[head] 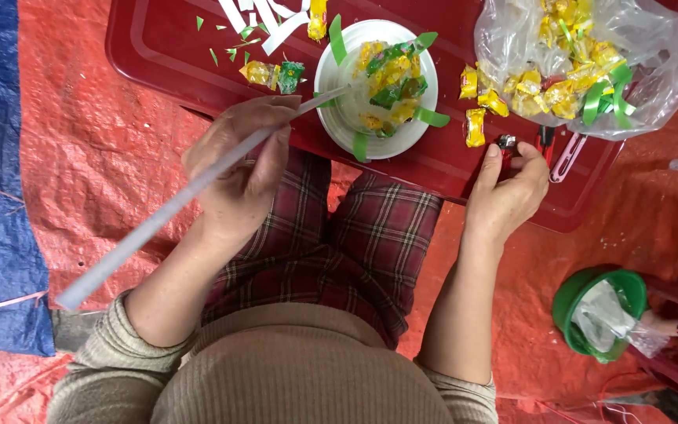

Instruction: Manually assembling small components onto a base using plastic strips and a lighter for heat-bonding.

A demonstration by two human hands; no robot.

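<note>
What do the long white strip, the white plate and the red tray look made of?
Long white strip: probably paper or thin card, matte, flat and straight-edged, held in the left hand. White plate: likely foam or plastic, with a smooth, slightly shiny rim. Red tray: looks like moulded plastic, glossy, with rounded raised edges.

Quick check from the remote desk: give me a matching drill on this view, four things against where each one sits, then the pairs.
Things:
1. long white strip
2. white bowl
3. clear plastic bag
4. green basket

Places:
A. on the red tarp at lower right
B. in the left hand
C. at the red tray's right end, full of yellow candies
D. mid-tray, holding wrapped candies and green strips

Pairs: 1-B, 2-D, 3-C, 4-A.

The right hand rests at the tray's near edge on a small dark object; what it is I cannot tell.
</note>
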